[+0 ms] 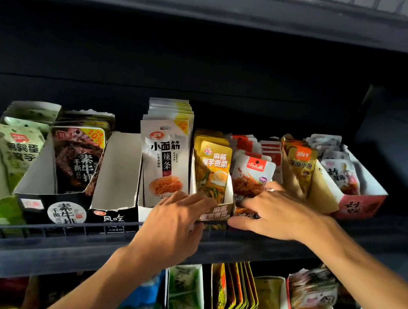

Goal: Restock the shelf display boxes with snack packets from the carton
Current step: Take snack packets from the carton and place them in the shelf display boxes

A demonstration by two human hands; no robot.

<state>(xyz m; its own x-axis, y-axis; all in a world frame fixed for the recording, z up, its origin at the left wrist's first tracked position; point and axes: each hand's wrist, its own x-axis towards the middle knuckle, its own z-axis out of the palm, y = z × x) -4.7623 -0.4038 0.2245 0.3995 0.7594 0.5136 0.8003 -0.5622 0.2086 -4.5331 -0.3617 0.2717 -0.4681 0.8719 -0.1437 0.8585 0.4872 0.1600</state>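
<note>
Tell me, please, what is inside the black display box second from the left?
The black display box holds upright dark packets with a yellow 10% corner. The front packet hides how many stand behind it.

A shop, by the look of the snack aisle. Dark metal shelving [103, 253] in tiers, with a wire rail along the front edge; torn-open display boxes [118, 168] lined up side by side, each packed with upright rows of identical printed packets [163, 159]. More boxes of packets [233, 301] on the tier below, and one "10%" promo flash [95, 135] on a dark packet.
</note>
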